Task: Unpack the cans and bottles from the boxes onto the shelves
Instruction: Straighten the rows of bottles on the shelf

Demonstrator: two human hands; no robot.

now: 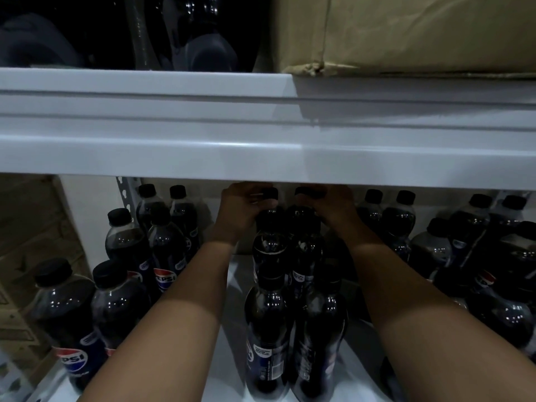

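Both hands reach deep under the white shelf edge [261, 158] at mid-frame. Left hand [242, 210] curls its fingers round the cap of a dark cola bottle [269, 245]; right hand [333, 208] grips the neck of the neighbouring bottle [304, 242]. Both bottles stand upright on the lower white shelf [232, 285], heading a double row running to the bottom centre. More bottles [127, 236] crowd the lower left and right. A cardboard box [406, 33] sits upper right. Fingertips vanish behind the shelf edge, and the dim light blurs the upper left.
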